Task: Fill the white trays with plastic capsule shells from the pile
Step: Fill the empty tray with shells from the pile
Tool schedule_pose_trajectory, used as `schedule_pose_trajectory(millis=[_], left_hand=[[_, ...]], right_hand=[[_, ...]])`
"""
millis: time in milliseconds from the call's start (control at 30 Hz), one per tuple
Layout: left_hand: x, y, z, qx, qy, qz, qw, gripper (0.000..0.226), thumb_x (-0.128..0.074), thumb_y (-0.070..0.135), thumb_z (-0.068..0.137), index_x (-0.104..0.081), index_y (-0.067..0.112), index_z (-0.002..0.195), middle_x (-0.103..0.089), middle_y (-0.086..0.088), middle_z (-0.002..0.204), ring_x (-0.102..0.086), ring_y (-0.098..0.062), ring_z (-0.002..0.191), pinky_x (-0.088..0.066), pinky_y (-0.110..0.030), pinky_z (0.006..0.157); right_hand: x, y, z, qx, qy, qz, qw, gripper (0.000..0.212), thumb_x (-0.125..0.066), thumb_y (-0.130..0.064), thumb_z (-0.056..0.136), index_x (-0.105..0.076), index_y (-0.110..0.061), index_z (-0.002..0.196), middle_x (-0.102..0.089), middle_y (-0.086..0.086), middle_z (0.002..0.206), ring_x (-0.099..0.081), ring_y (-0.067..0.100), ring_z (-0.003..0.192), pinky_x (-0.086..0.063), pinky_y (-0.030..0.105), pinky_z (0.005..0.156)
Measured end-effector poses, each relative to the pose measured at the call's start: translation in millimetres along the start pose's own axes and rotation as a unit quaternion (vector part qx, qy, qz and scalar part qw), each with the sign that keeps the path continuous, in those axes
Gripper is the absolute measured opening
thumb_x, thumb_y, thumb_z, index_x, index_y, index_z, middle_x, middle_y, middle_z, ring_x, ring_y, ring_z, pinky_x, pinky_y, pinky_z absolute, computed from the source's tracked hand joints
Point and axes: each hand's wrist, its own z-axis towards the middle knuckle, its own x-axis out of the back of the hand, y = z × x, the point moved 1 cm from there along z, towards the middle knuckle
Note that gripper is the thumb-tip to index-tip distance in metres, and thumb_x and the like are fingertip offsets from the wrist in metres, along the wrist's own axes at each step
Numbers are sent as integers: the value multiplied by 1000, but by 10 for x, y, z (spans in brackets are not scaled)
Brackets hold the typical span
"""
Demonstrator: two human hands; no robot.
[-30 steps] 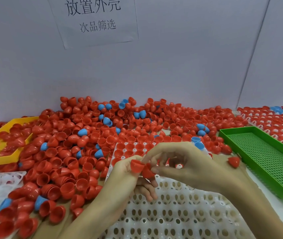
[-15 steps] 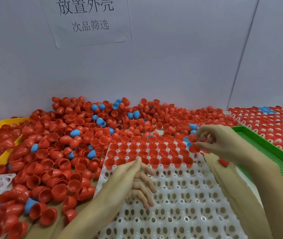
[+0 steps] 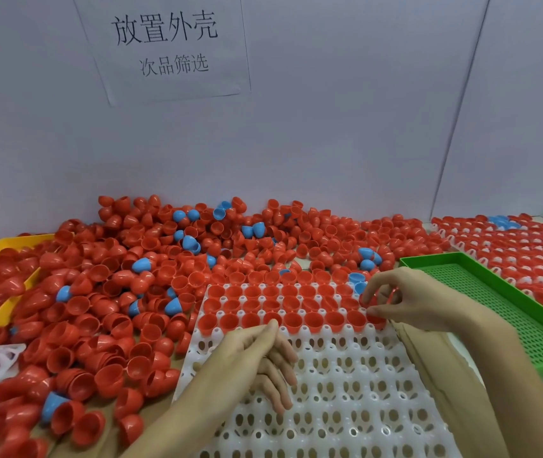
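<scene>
The person's right hand [image 3: 405,300] sits at the right end of the third filled row of the white moulded plastic tray [image 3: 346,385], thumb and fingers pinched round a red plastic capsule shell [image 3: 375,317] that is at, or just going into, the last socket of that row. How many shells the hand carries cannot be told; a second red rim seems to show behind the fingers. The left hand [image 3: 256,355] rests flat on the empty white sockets just in front of the filled rows, fingers straight and relaxed, holding nothing.

To do this step well, the shell probably wants to come down mouth up and level, its rounded end leading into the socket, so that it settles to the same depth as its neighbours rather than tilting on the rim. The pinch looks best released only once the shell is seated. The resting left hand likely helps to keep the tray from sliding.

The seated shells stand with their open mouths upward and their long axis upright, domed ends down in the sockets. The held shell is largely hidden by the fingers, so its exact tilt cannot be told.

The loose pile of red and blue plastic shells [image 3: 151,285] lies beyond and left of the tray, within easy reach of the left hand for the next row.
</scene>
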Motion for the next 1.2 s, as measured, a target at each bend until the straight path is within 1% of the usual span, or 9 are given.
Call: schedule_pose_trajectory(millis=[133, 233, 333, 467, 533, 667, 867, 1100, 1200], left_hand=[[-65, 54, -39, -9, -6, 61, 998, 43, -55, 43, 101, -75, 7, 90, -74, -18, 85, -70, -28, 67, -59, -32, 61], [98, 233, -15, -13, -20, 70, 997, 28, -61, 36, 100, -78, 14, 96, -76, -15, 94, -73, -32, 75, -61, -33, 65], [568, 424, 223, -84, 144, 158, 973, 16, -63, 27, 100, -78, 22, 96, -76, -8, 92, -75, -28, 77, -64, -37, 67], [1219, 442, 731, -164, 348, 457, 802, 14, -66, 8, 98, -72, 15, 109, -72, -1, 109, -65, -21, 103, -52, -34, 90], [1429, 405, 957, -164, 320, 573, 736, 23, -66, 10, 98, -69, 14, 120, -63, -3, 123, -54, -25, 115, -47, -36, 97], [1629, 415, 1283, -99, 225, 724, 644, 46, -59, 24, 102, -52, 22, 148, -48, 0, 150, -45, -25, 133, -44, -40, 106], [1626, 340, 1512, 6, 131, 740, 660, 46, -49, 26, 105, -44, 38, 149, -49, 6, 151, -33, -27, 140, -34, -48, 111], [1486, 347, 1479, -101, 201, 752, 620, 22, -64, 28, 101, -61, 25, 122, -67, 4, 116, -58, -21, 116, -40, -41, 105], [1398, 410, 1390, -192, 287, 637, 689, 15, -66, 25, 101, -66, 17, 115, -72, 1, 106, -66, -20, 102, -50, -40, 96]], right_hand=[[17, -46, -39, -1, 5, -7, 1000, 11, -85, -38, 88, -74, -41, 90, -69, -33, 82, -66, -5, 72, -49, 11, 61], [49, -105, -55, 23, 84, 8, 996, 11, -84, -43, 87, -74, -38, 85, -68, -17, 71, -61, -3, 64, -47, 11, 62], [52, -188, -29, 37, 146, 12, 989, 11, -76, -42, 94, -73, -32, 89, -71, -9, 72, -62, 5, 65, -47, 13, 60], [9, -255, 0, 45, 161, 26, 986, 18, -68, -42, 100, -76, -26, 98, -74, -12, 79, -66, 6, 62, -57, 23, 63], [-28, -279, 12, 48, 159, 34, 985, 20, -67, -41, 100, -77, -23, 99, -72, -13, 80, -68, 7, 66, -60, 27, 68], [-106, -306, 46, 55, 153, 35, 986, 19, -67, -39, 102, -76, -23, 99, -68, -15, 77, -63, -9, 74, -49, 10, 66], [-179, -341, 94, 67, 139, 38, 987, 16, -65, -40, 102, -74, -26, 102, -70, -13, 78, -65, -7, 77, -51, 12, 66], [-214, -377, 93, 76, 131, 43, 987, 20, -65, -39, 103, -76, -22, 103, -69, -13, 77, -64, -5, 74, -51, 15, 65], [-180, -389, 79, 72, 131, 47, 988, 20, -65, -38, 103, -75, -22, 104, -67, -16, 77, -63, -10, 75, -49, 12, 65]])
